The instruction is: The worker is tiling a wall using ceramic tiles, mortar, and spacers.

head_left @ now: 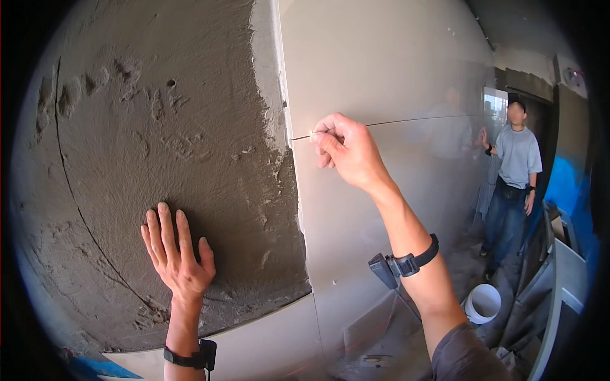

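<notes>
— First, landmark for all locations?
— Mortar patch [216,152]: grey, rough, on the wall. Take every position from it.

— Left hand [181,270]: location and grip?
— On the lower half of the mortar patch, palm side to the surface. Wide open and empty, with fingers extended upward and thumb out to the right.

— Right hand [348,151]: location and grip?
— Just right of the mortar patch, at the tiles. Closed to a fine pinch of thumb and forefinger on a small pale piece [312,134], with the other fingers curled. Too small to identify.

— Location of the small pale piece?
— Near the right edge of the mortar patch, on the dark seam [419,119]. Follow the seam rightward, away from the patch, between upper tile [381,57] and lower tile [337,216].

— Wrist equipment?
— Left black band [184,359]: at the lower edge of the mortar patch. Right black band [424,255]: well to the right of the patch.

— Surface marks?
— Dark line [68,174], curving down the left side of the mortar patch. Small round hole [170,83], in its upper part.

— Surroundings?
— Directly below the mortar patch: pale tile [267,340]. Far right of the patch: standing person [518,152] in a grey shirt, with one hand raised. Lower right: white bucket [483,305] on the floor.
</notes>
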A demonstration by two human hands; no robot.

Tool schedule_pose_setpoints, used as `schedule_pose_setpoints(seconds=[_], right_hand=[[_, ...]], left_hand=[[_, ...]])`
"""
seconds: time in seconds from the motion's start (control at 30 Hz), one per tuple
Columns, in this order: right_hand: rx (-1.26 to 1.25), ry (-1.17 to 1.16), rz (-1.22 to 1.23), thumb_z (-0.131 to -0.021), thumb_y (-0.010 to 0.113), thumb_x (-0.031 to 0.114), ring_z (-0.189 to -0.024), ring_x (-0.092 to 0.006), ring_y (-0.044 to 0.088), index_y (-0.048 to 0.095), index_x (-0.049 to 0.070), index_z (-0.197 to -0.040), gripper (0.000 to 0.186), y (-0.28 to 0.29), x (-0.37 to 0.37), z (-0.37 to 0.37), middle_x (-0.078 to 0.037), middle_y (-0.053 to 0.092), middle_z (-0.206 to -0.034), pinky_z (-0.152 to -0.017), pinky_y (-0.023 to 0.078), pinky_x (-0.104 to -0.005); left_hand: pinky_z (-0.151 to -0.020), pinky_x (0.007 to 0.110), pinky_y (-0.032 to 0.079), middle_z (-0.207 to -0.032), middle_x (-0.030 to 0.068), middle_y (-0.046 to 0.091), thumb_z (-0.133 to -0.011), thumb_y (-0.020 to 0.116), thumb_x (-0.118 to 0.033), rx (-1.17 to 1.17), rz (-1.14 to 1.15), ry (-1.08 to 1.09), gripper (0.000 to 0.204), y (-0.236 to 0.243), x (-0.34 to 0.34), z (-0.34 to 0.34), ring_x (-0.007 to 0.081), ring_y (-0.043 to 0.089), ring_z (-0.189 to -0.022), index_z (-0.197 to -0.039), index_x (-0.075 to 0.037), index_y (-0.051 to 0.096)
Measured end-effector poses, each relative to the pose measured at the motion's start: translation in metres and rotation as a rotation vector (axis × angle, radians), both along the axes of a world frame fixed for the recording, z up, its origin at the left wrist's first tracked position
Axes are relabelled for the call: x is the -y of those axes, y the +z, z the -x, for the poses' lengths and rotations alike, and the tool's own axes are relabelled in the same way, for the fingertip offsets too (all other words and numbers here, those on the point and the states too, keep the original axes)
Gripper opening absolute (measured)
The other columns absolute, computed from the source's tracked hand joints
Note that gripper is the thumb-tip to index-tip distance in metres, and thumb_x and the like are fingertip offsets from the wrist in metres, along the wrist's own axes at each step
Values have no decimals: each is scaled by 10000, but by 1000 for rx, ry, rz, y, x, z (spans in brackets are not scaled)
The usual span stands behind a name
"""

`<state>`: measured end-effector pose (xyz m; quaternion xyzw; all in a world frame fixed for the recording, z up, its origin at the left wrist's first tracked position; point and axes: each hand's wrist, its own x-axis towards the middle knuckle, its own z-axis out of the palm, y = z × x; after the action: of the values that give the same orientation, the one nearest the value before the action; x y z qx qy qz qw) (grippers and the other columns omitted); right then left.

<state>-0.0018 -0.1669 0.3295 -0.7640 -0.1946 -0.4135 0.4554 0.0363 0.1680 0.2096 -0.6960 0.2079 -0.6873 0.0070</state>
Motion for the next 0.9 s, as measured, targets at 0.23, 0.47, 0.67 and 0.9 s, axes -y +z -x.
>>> schedule_pose_setpoints(seconds=[0.23, 0.47, 0.67, 0.9], right_hand=[[-62, 81, 1, -1000, 624, 103, -556, -105, 612, 668, -8, -971, 124, 3, 11, 0, -32, 625, -729, -496, 488, -267], [-16, 33, 11, -974, 618, 83, -567, -131, 630, 650, -29, -931, 124, 0, 8, -3, -55, 641, -705, -522, 509, -303], [253, -564, 382, -925, 608, 149, -619, -355, 661, 639, -33, -881, 190, 0, -14, 2, -209, 659, -675, -611, 520, -458], [116, -585, 473, -936, 573, 199, -629, -425, 620, 595, -16, -782, 265, 6, -14, 6, -221, 627, -673, -604, 491, -491]], left_hand=[[-1207, 593, 239, -1565, 235, 406, -925, 568, -181, -20, 10, -26, 553, 0, -1, 3, 443, 332, -1474, -1436, 22, 513], [-1207, 592, 243, -1566, 229, 408, -926, 569, -170, -19, 16, -30, 555, -1, -1, 2, 435, 332, -1476, -1446, 12, 507], [-1204, 590, 252, -1555, 227, 425, -928, 572, -190, -14, 19, -30, 540, -1, -1, 1, 436, 350, -1467, -1431, 3, 528], [-1206, 596, 243, -1567, 229, 405, -924, 574, -172, -18, 21, -35, 563, -2, -1, 1, 432, 334, -1476, -1453, 8, 501]])
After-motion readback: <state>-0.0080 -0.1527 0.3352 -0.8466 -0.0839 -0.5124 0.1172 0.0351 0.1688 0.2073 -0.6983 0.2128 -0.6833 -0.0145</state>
